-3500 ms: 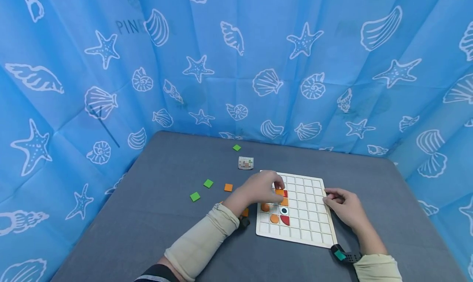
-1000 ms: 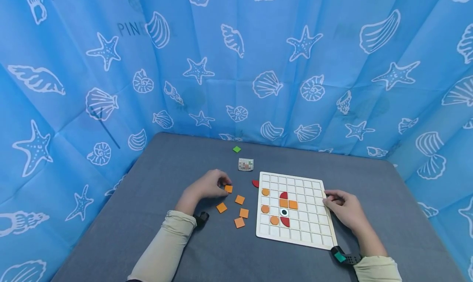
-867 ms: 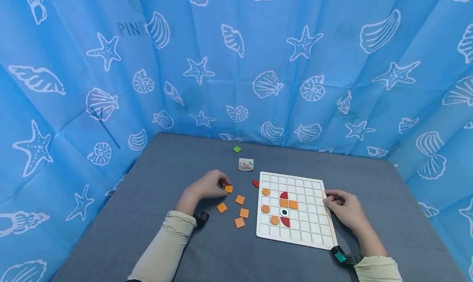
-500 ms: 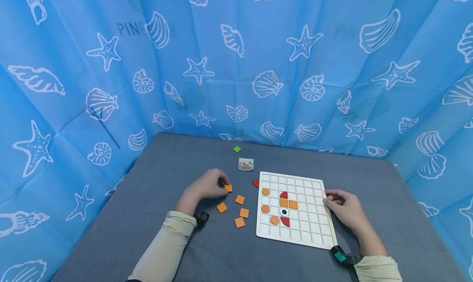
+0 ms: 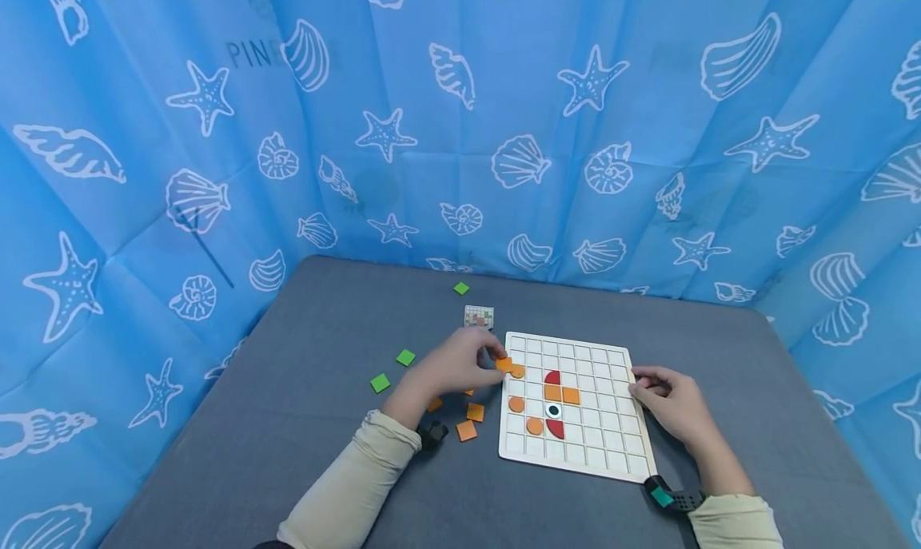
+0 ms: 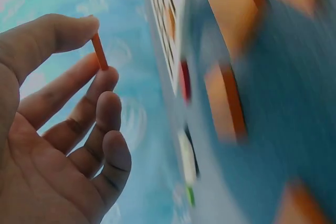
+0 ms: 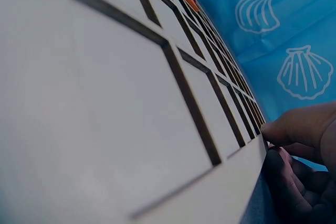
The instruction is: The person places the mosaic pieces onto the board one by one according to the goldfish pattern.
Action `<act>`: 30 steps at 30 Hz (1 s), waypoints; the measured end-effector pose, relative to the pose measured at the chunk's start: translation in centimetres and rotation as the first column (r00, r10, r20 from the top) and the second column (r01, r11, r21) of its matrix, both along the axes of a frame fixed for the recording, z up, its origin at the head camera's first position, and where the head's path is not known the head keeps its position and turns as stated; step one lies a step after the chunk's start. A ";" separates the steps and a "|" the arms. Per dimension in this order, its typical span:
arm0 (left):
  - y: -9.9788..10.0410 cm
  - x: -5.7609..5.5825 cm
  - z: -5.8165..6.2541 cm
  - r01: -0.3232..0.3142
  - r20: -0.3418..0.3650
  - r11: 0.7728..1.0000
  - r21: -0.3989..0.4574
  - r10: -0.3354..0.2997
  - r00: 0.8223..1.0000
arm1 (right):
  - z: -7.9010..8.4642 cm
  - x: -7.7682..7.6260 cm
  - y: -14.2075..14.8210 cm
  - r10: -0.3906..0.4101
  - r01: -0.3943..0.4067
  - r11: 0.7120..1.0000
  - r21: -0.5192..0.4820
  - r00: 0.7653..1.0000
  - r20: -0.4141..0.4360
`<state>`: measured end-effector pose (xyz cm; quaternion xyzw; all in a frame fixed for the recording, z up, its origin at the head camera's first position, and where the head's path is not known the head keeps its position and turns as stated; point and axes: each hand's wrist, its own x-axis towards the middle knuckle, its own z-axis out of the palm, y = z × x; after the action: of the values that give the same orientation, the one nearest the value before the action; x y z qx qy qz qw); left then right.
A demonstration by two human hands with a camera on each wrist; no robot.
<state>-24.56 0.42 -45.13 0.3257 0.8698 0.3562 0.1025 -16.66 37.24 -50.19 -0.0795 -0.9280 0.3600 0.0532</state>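
Between thumb and fingertips, my left hand (image 5: pixel 456 364) pinches an orange square tile (image 5: pixel 504 364) above the left edge of a white grid board (image 5: pixel 600 429). The left wrist view shows the tile edge-on, with the other fingers loosely bent. My right hand (image 5: pixel 671 401) holds the board's right edge, its thumb on the rim and its fingers curled beside it. On the board lie two orange square tiles (image 5: pixel 561 394), two red quarter-round pieces (image 5: pixel 555 429), a white disc with a black centre (image 5: pixel 552 411) and orange discs (image 5: pixel 535 426).
Loose orange tiles (image 5: pixel 466 431) lie left of the board, partly hidden by my left hand. Two green tiles (image 5: pixel 406 357) lie farther left, another green tile (image 5: pixel 461 288) at the back. A small printed grid card (image 5: pixel 478 316) lies behind my left hand.
My left hand has lifted an orange tile from the loose ones and moved right to the board. Green tiles it covered show again. The right hand has stayed at the board's edge.
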 end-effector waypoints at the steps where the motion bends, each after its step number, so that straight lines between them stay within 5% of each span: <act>1: 0.8 0.2 0.1 0.021 -0.013 1.000 0.000 -0.021 1.000 | 0.0 0.0 0.0 -0.001 0.001 1.000 0.001 1.000 0.000; 14: 9.0 2.1 -0.4 0.174 -0.115 0.976 -0.132 -0.189 0.975 | -0.1 -0.1 0.1 -0.007 0.007 1.000 -0.011 1.000 0.011; 30: 11.2 2.4 -1.9 0.192 -0.095 0.955 -0.226 -0.218 0.971 | -0.1 -0.1 0.1 -0.008 0.008 1.000 -0.011 1.000 -0.003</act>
<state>-22.17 11.62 -47.04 0.4218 0.8693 0.2271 0.1217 -16.78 37.31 -50.28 -0.0829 -0.9256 0.3651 0.0554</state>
